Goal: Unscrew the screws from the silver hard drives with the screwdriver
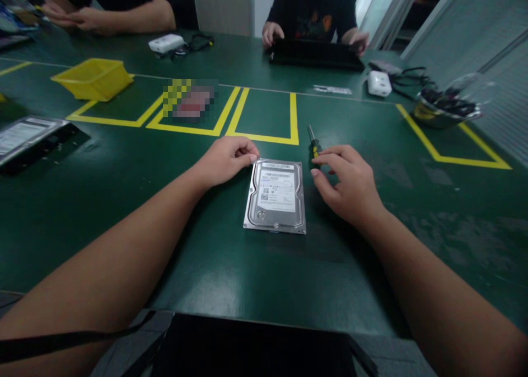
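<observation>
Forearms (127, 250) extended, left hand (227, 160) curled, right hand (348, 182) loosely bent.

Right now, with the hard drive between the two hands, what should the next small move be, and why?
I'd probably close the right hand around the screwdriver: it is at the handle end, but a firm grip isn't evident. The left hand is at the far left corner of the hard drive, so the right seems the better one to move.

A yellow bin (109, 83) (open-topped) stands well apart from a bowl (437, 116).
</observation>
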{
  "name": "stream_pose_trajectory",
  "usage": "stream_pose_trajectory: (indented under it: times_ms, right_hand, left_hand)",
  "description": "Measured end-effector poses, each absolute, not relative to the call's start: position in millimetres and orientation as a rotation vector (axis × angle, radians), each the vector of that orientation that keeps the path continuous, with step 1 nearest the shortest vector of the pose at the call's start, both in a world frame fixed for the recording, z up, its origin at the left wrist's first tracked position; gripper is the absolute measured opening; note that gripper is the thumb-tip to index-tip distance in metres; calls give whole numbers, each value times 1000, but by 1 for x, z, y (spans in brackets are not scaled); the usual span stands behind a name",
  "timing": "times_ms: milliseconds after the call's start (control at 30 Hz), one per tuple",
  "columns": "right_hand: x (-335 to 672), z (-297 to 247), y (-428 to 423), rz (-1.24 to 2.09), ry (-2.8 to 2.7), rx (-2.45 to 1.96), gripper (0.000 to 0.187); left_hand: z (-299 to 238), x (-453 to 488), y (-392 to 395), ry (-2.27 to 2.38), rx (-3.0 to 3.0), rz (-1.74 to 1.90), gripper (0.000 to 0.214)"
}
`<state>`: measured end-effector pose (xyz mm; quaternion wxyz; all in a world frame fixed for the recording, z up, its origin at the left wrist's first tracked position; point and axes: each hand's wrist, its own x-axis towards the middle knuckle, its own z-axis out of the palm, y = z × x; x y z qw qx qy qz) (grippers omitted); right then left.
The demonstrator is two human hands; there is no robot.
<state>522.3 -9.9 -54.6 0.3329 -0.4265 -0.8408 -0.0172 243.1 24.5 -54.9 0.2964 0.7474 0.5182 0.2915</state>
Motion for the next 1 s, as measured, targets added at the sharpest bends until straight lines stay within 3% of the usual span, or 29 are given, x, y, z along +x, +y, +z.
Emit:
stream_pose_trajectory:
  times_ms: [633, 1000]
  right_hand:
    - [524, -56, -7, -59, -2190, -1152, 18]
    - [531, -74, 3, -116, -2221, -1363, 34]
  left_hand:
    - [-55, 243, 24, 1269, 1685, 833, 8]
    - [-54, 245, 23, 1263, 1693, 835, 7]
